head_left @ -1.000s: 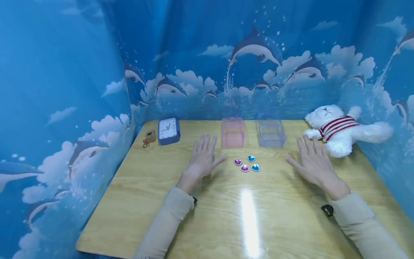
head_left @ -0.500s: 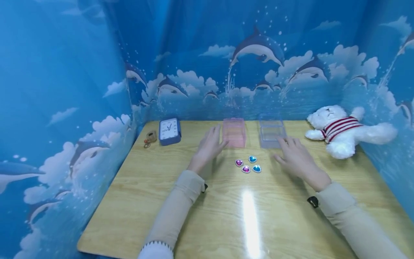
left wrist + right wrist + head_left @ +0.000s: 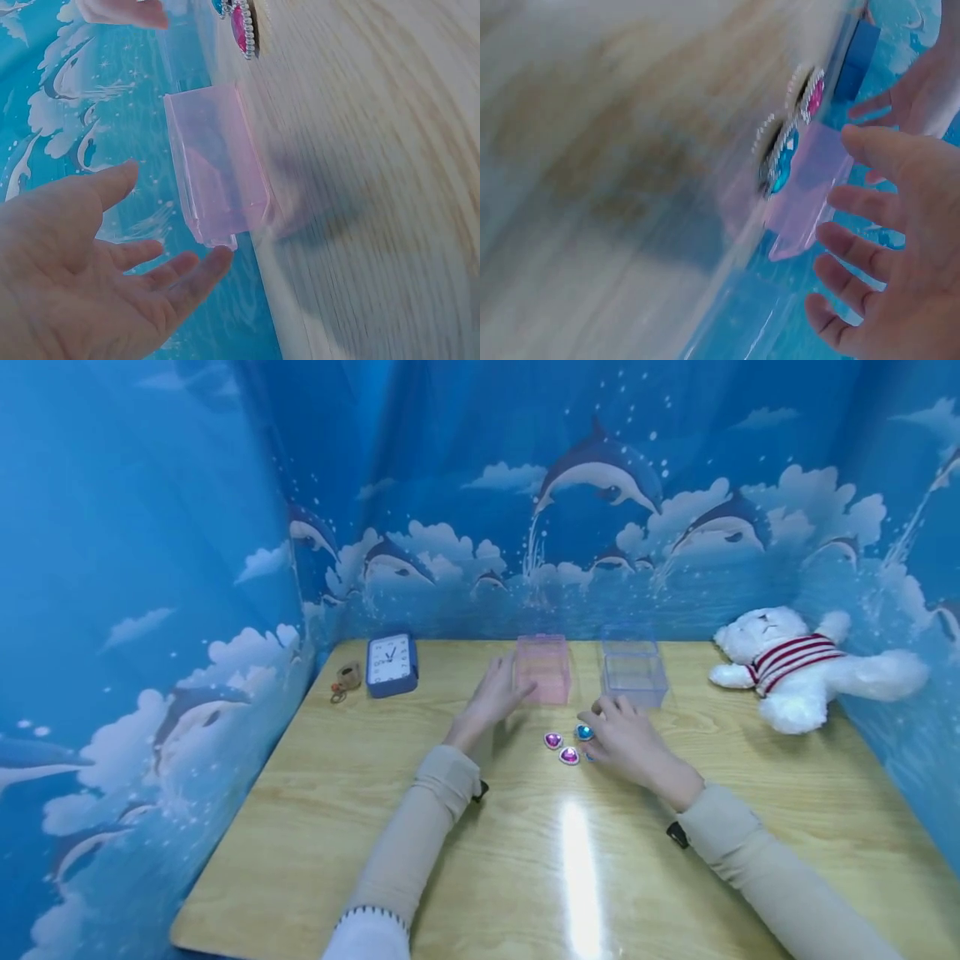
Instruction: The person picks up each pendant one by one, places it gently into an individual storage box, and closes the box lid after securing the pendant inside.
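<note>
On the tabletop (image 3: pixel 337 827), the farther blue gem (image 3: pixel 584 732) lies by the right hand (image 3: pixel 633 747), whose fingers are apart, holding nothing; the left hand (image 3: pixel 487 697) spreads beside the pink box (image 3: pixel 551 687). Reaching seems underway; gripping would need narrower right fingers.

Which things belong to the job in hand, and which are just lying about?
Likely the job's:
- two silver-edged magenta gems
- two matching blue gems, right hand beside
- clear pink plastic box, left hand beside
- clear bluish plastic box

Apparently lying about:
- blue rectangular clock
- white plush bear
- small brown trinket
</note>
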The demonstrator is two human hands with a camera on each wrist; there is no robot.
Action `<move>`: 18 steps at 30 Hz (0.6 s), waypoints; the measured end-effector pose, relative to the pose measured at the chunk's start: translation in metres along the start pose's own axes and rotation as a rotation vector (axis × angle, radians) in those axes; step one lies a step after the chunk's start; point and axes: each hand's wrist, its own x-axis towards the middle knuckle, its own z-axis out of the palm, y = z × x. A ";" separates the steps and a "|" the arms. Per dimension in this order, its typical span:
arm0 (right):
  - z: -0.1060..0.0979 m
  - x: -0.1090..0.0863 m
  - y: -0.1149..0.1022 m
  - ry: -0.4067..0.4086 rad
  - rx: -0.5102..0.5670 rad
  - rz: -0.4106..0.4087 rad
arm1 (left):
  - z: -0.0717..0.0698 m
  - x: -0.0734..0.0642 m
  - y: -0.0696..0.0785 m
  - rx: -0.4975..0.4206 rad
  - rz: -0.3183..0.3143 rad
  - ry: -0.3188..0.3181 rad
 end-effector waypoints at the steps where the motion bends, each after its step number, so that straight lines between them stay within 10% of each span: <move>1: 0.002 0.000 -0.002 -0.004 -0.008 -0.008 | 0.001 0.001 0.000 -0.009 -0.005 -0.003; 18: 0.011 0.004 -0.022 -0.062 -0.055 -0.103 | 0.012 0.018 -0.006 -0.105 -0.037 -0.039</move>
